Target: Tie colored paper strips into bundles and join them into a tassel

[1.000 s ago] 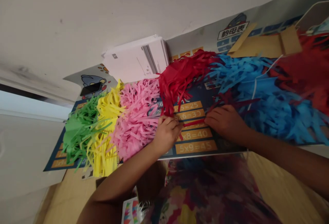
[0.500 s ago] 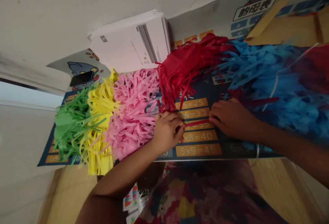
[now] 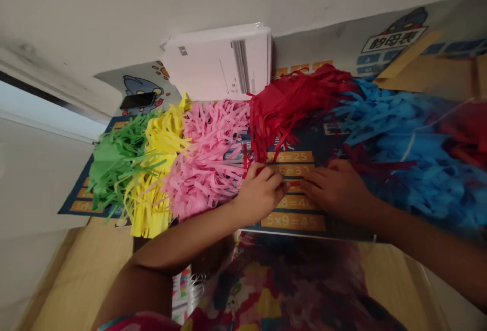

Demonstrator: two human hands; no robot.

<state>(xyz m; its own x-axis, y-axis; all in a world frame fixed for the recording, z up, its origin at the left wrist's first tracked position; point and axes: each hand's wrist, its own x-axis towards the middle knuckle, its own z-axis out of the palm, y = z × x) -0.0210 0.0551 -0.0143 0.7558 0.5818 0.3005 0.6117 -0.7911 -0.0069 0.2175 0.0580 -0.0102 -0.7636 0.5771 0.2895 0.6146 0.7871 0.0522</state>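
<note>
My left hand (image 3: 262,191) is closed, its fingers pinched on a narrow red paper strip (image 3: 293,183). Facing it across a small gap, my right hand (image 3: 338,189) presses its fingers together on the strip's other end. Only a short piece of the strip shows between them. Just beyond my left hand lies a bunch of red fringed paper (image 3: 300,95). Pink fringed paper (image 3: 205,184) is left of that hand. Dark red strips stick out past my right hand, beside blue fringed paper (image 3: 422,153).
Yellow (image 3: 152,214) and green fringed paper (image 3: 110,161) lie at the left of the poster-covered table (image 3: 292,222). A white stack of boards or boxes (image 3: 213,62) leans on the wall. A black phone-like object (image 3: 137,100) sits behind the green. Brown card (image 3: 422,72) is at back right.
My hands have come closer together, so less of the red strip shows between them. The camera view has shifted and tilted slightly.
</note>
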